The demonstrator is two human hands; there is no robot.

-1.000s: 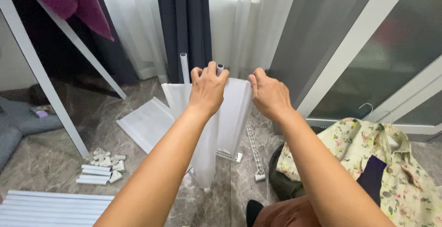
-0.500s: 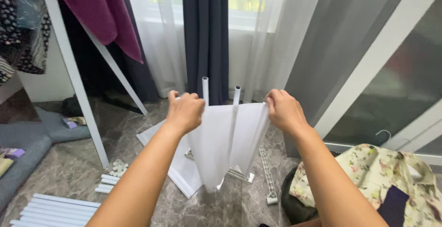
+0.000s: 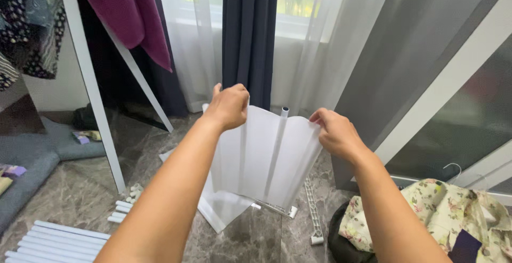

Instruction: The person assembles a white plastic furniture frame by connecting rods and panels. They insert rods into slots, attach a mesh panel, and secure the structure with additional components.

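While both hands hold the white sheet up over the marble floor, grip looks like this: left hand curled over the top left corner, fingers pinching the edge; right hand pinching the top right corner. Sheet hangs upright, bowed, with a white tube standing in front of it, top end poking above the edge. Judgement: keep both corners level and the pull even so the sheet doesn't crease, and keep it square to the tube. More white tubes lie at lower left, floral cloth at lower right, dark curtain behind.
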